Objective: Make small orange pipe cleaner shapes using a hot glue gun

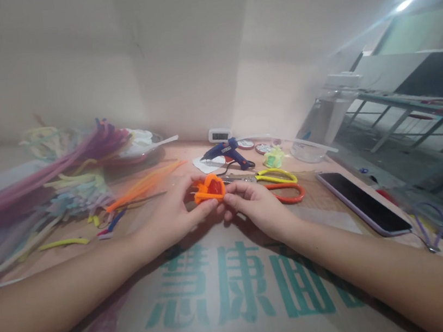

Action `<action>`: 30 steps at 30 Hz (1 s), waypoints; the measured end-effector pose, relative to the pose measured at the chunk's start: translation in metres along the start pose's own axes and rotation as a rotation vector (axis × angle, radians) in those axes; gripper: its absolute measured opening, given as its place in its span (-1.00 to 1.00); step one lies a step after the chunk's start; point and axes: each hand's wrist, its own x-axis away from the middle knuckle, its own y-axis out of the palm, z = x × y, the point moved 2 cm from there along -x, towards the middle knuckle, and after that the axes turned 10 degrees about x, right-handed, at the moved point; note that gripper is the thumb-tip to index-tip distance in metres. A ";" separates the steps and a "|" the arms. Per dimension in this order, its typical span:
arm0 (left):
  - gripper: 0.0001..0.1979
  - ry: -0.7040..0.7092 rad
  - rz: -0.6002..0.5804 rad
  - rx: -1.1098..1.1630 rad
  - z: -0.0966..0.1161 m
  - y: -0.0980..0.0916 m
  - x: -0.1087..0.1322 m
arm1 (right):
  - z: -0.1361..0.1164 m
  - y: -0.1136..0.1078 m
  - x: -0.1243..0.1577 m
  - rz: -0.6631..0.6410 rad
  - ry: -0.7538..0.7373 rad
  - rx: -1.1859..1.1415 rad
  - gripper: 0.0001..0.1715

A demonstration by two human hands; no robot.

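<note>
Both of my hands meet over the middle of the cardboard-covered table. My left hand point(178, 213) pinches a small orange pipe-cleaner shape point(209, 188) with a red middle, thumb under it and fingers curled behind. My right hand point(253, 202) pinches the same shape from its right side with closed fingertips. The piece is held just above the cardboard. Loose orange pipe cleaners point(144, 186) lie a little to its left.
A heap of coloured pipe cleaners point(42, 180) fills the left side. Behind the hands lie a blue glue gun point(228, 153), yellow scissors point(276, 176), orange scissors point(289, 195) and a small digital clock point(219, 135). A phone point(362, 201) lies at right, near a clear bowl point(307, 149).
</note>
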 end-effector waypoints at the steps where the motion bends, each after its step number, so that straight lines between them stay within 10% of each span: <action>1: -0.59 0.001 0.000 -0.004 0.000 0.000 0.000 | 0.000 0.001 0.000 -0.001 0.000 -0.005 -0.62; 13: -0.59 0.020 0.001 -0.104 0.004 -0.001 -0.005 | -0.009 -0.008 0.000 0.184 -0.168 0.083 -0.64; 22: -0.44 0.101 -0.027 -0.276 0.001 0.000 -0.004 | -0.014 0.001 0.006 -0.015 -0.107 0.163 -0.63; 30: -0.76 0.159 0.004 -0.269 0.008 0.000 -0.003 | -0.008 0.003 0.004 -0.057 -0.037 0.088 -0.56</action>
